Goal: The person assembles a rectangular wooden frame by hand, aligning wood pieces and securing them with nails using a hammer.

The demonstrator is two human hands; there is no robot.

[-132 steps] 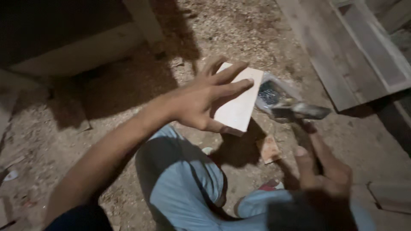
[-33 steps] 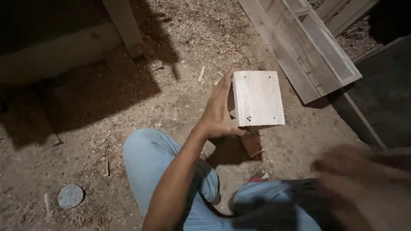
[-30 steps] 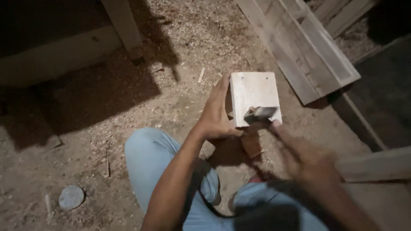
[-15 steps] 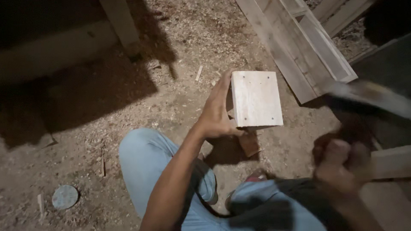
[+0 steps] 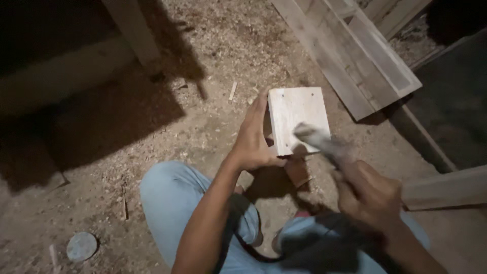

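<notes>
A small pale wooden box (image 5: 296, 117) stands on the sawdust-covered ground, its square top board facing up. My left hand (image 5: 253, 140) grips the box's left side, fingers along its edge and thumb under the near corner. My right hand (image 5: 366, 194) is shut on a hammer (image 5: 319, 142), blurred with motion, whose head is down on the near right part of the top board. My knees in light blue trousers (image 5: 182, 203) sit just below the box.
A long wooden frame of planks (image 5: 350, 50) lies to the upper right. A plank end (image 5: 446, 186) sticks in from the right. A wooden post (image 5: 133, 30) rises at upper left. A round grey disc (image 5: 81, 246) lies at lower left among wood scraps.
The hammer, raised at the right half a second ago, has come down onto the box top. My left hand stays on the box's side.
</notes>
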